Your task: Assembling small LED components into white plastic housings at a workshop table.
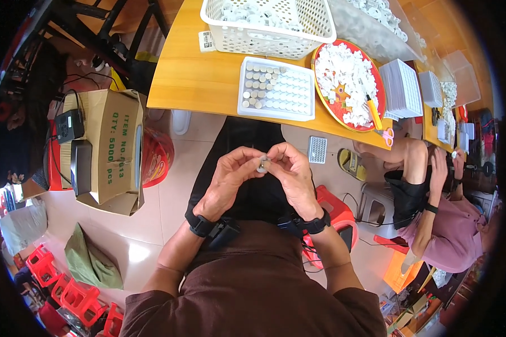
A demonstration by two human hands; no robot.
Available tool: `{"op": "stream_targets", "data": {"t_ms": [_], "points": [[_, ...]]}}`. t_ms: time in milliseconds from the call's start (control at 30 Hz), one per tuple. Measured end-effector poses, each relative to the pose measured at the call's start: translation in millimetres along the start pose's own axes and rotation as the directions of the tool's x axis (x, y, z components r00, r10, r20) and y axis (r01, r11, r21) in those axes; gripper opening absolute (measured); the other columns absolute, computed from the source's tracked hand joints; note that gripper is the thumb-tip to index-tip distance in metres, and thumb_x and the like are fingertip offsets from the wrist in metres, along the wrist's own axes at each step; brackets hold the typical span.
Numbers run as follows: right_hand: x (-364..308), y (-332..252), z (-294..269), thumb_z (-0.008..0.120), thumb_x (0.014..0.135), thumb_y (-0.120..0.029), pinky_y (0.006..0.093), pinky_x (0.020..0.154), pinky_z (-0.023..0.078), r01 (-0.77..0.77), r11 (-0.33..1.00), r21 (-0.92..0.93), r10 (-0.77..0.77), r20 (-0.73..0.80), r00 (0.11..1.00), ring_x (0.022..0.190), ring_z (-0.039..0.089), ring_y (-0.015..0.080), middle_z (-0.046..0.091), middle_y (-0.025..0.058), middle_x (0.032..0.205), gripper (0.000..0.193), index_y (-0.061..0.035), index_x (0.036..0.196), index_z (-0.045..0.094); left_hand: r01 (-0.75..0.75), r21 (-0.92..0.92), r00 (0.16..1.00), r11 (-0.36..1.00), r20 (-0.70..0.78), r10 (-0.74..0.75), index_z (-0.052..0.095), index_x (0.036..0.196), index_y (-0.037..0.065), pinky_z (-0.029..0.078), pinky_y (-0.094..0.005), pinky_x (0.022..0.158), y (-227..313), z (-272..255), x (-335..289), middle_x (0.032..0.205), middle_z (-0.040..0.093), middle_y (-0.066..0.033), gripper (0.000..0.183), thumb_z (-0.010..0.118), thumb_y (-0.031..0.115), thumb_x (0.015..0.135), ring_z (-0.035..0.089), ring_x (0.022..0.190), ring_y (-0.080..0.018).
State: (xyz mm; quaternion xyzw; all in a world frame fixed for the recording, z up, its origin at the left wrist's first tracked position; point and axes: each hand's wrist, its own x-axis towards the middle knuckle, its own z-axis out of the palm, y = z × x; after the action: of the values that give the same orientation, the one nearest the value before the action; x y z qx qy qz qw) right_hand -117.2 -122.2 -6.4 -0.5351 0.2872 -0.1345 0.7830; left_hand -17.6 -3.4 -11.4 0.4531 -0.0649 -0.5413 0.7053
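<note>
Now the left hand (233,171) and the right hand (290,174) are meeting at centre frame, thumbs and forefingers nearly closed, together pinching one small round greyish piece (261,166); it's probably weighing little, feeling stiff and slightly slippery, so its rim is looking like the best hold. Upward, one white tray (276,114) is carrying round discs (256,77), too many for a sure count; one perforated basket (264,39) is standing at upper centre, and one red dish (333,110), upper right, is holding countless white bits (348,70) plus one yellow-handled tool (372,112).
</note>
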Motion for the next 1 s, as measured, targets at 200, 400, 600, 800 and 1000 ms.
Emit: {"op": "stream_targets", "data": {"t_ms": [200, 400, 600, 800, 1000], "points": [[3, 3, 4, 0.062, 0.081, 0.005, 0.0179, 0.068, 0.045, 0.046, 0.996, 0.078, -0.04, -0.08, 0.996, 0.073, 0.054, 0.0037, 0.058, -0.0009, 0.083, 0.014, -0.0022, 0.092, 0.056, 0.005, -0.017, 1.0, 1.0, -0.022, -0.006, 0.06, 0.102, 0.004, 0.047, -0.0245, 0.079, 1, 2, 2, 0.093, 0.061, -0.0023, 0.017, 0.058, 0.016, 0.09, 0.058, 0.086, -0.0089], [2, -4, -4, 0.062, 0.08, 0.004, 0.0186, 0.067, 0.045, 0.088, 0.992, -0.087, -0.091, -0.027, 0.996, 0.073, 0.054, 0.0048, 0.058, 0.0, 0.08, 0.016, -0.0022, 0.094, 0.056, 0.045, -0.074, 0.999, 0.996, -0.006, -0.046, 0.059, 0.102, 0.003, 0.047, -0.0254, 0.08, 9, 10, 7, 0.095, 0.06, -0.0043, 0.017, 0.056, 0.015, 0.091, 0.058, 0.088, -0.0105], [5, 7, -2, 0.064, 0.079, -0.001, 0.0214, 0.057, 0.044, 0.086, 0.969, -0.232, -0.096, -0.029, 0.995, 0.065, 0.052, 0.0068, 0.055, 0.0013, 0.075, 0.016, -0.0027, 0.093, 0.056, 0.044, 0.014, 0.999, 0.999, 0.02, -0.044, 0.055, 0.104, 0.002, 0.049, -0.0288, 0.081, 4, 1, 5, 0.098, 0.06, -0.0063, 0.016, 0.05, 0.013, 0.093, 0.059, 0.091, -0.0136], [1, -27, -7, 0.06, 0.083, -0.003, 0.0227, 0.059, 0.043, 0.216, 0.855, -0.472, -0.285, -0.08, 0.955, 0.068, 0.054, 0.0103, 0.055, 0.0042, 0.077, 0.014, -0.0016, 0.097, 0.058, 0.114, -0.178, 0.991, 0.977, 0.087, -0.1, 0.057, 0.102, 0.0, 0.051, -0.0285, 0.081, 4, 8, 7, 0.098, 0.061, -0.0078, 0.015, 0.051, 0.01, 0.092, 0.061, 0.09, -0.0147], [43, -77, -71, 0.06, 0.08, -0.006, 0.0333, 0.059, 0.044, 0.244, 0.517, -0.82, -0.659, -0.2, 0.725, 0.064, 0.058, 0.0259, 0.058, 0.0144, 0.073, 0.008, -0.0002, 0.086, 0.062, 0.13, -0.124, 0.987, 0.984, 0.105, -0.118, 0.056, 0.103, 0.001, 0.051, -0.0305, 0.083, 6, 10, 11, 0.1, 0.061, -0.0102, 0.016, 0.05, 0.012, 0.093, 0.061, 0.092, -0.0165]]}}
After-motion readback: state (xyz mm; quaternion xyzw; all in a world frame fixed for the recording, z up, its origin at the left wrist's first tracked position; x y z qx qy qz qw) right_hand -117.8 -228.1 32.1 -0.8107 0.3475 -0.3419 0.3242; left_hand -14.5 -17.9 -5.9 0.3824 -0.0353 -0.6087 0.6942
